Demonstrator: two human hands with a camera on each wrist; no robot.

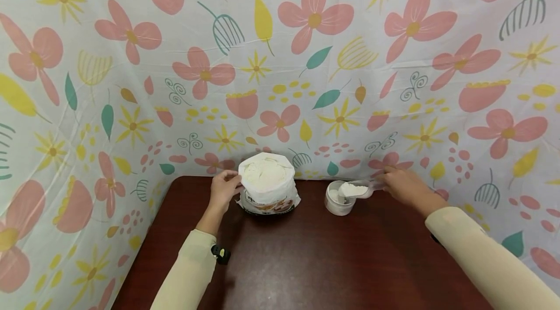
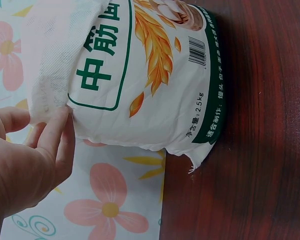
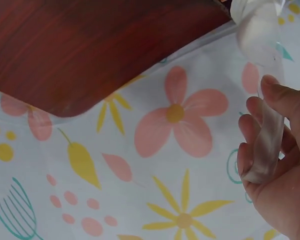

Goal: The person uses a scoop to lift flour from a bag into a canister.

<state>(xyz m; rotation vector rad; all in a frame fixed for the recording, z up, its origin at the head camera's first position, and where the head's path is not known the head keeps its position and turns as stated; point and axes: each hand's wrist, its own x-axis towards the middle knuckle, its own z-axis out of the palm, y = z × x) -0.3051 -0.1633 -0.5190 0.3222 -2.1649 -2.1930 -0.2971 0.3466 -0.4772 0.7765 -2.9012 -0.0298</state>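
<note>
An opened white flour bag (image 1: pixel 268 179) stands upright at the table's far side, its rolled-back mouth showing pale flour (image 1: pixel 264 175). My left hand (image 1: pixel 225 188) pinches the left edge of its rim between thumb and fingers; the left wrist view shows the hand (image 2: pixel 37 155) at the folded cloth edge. On the right, my right hand (image 1: pixel 402 183) grips the handle of a clear scoop (image 1: pixel 355 190) with white flour in it. The scoop's front is tilted over a small clear round tub (image 1: pixel 339 205) that has flour inside. In the right wrist view, fingers curl around the scoop handle (image 3: pixel 267 140).
The dark red-brown wooden table (image 1: pixel 297 261) has its far edge right against a flowered curtain (image 1: pixel 280 81). Between the bag and the tub lies a stretch of bare tabletop. A black strap device (image 1: pixel 220 254) is on the left wrist.
</note>
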